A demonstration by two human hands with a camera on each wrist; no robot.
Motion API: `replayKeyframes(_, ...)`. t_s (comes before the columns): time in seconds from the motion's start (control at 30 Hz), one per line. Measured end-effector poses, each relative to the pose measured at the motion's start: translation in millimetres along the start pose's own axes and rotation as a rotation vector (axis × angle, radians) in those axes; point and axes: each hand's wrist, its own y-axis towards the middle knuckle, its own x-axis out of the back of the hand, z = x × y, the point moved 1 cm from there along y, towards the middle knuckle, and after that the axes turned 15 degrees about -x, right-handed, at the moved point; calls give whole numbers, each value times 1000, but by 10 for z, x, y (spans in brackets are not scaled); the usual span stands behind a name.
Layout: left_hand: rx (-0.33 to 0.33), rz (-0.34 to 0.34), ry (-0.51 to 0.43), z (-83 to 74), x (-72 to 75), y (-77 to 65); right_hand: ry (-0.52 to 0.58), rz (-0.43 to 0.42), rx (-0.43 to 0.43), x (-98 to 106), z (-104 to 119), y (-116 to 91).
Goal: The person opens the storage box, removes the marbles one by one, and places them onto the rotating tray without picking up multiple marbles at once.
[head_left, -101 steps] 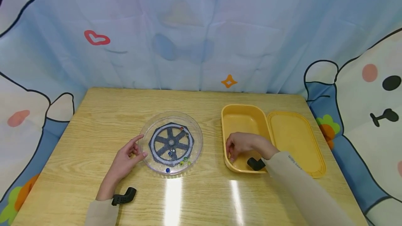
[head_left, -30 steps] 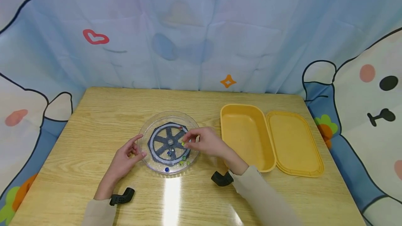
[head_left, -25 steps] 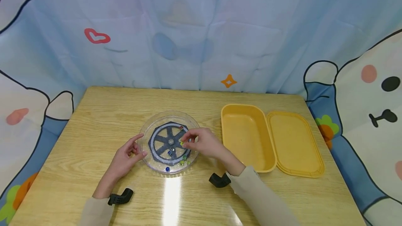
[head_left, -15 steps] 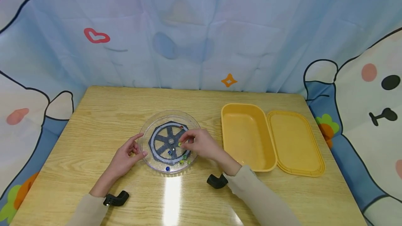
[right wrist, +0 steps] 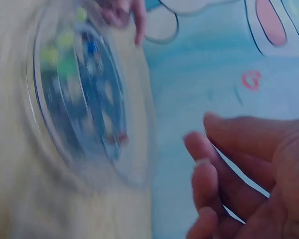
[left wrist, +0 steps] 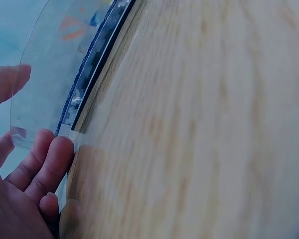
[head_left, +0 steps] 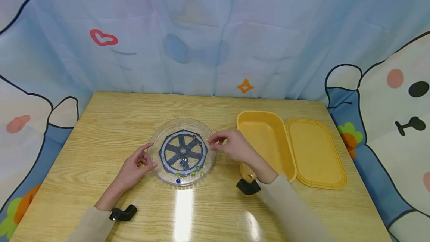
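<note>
A clear round dish (head_left: 154, 133) holds a dark, six-spoked wheel shape (head_left: 183, 151) with a pale ring. Several small glass marbles lie in the dish, among them a blue marble (head_left: 178, 181), a yellow-green marble (head_left: 178, 175) and a red marble (head_left: 193, 136). At the dish's left rim, my left hand (head_left: 132, 171) touches the edge with spread thumb and index finger; its other fingertips (left wrist: 62, 149) sit right by the wall. Over the right rim, my right hand (head_left: 231, 145) has loosely bent fingers, and nothing shows between thumb and index finger in the right wrist view.
A yellow open box (head_left: 239, 122) stands right of the dish, partly behind my right wrist. Its flat yellow lid (head_left: 315, 152) lies beside it on the wooden table (head_left: 127, 111). A printed curtain (head_left: 208, 29) hangs behind the table. Black wrist cameras sit on both wrists.
My right hand came from the box with a yellow-green marble, let it go over the wheel, and moved back right. That marble lies near the front of the dish. The left hand stays at the rim.
</note>
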Motion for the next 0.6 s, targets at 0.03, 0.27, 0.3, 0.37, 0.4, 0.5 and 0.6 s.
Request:
replayKeyframes(0.03, -1, -1, 0, -1, -1, -1, -13, -5, 6, 72, -36, -13)
replayKeyframes(0.27, -7, -6, -7, 6, 2, 4, -71, 59, 25, 537, -401, -77)
replayKeyframes(0.3, -8, -4, -10, 8, 0, 4, -70, 79, 21, 591, -460, -82)
replayKeyframes(0.37, -7, -4, -16, 8, -2, 3, -57, 123, 9, 688, -570, -88)
replayKeyframes(0.4, -7, -4, -18, 8, -4, 1, -54, 147, 6, 729, -625, -86)
replayKeyframes(0.5, -6, -6, -22, 9, -7, -3, -51, 224, -9, 829, -770, -75)
replayKeyframes(0.6, -7, -10, -28, 10, -9, -3, -66, 290, -48, 892, -893, -57)
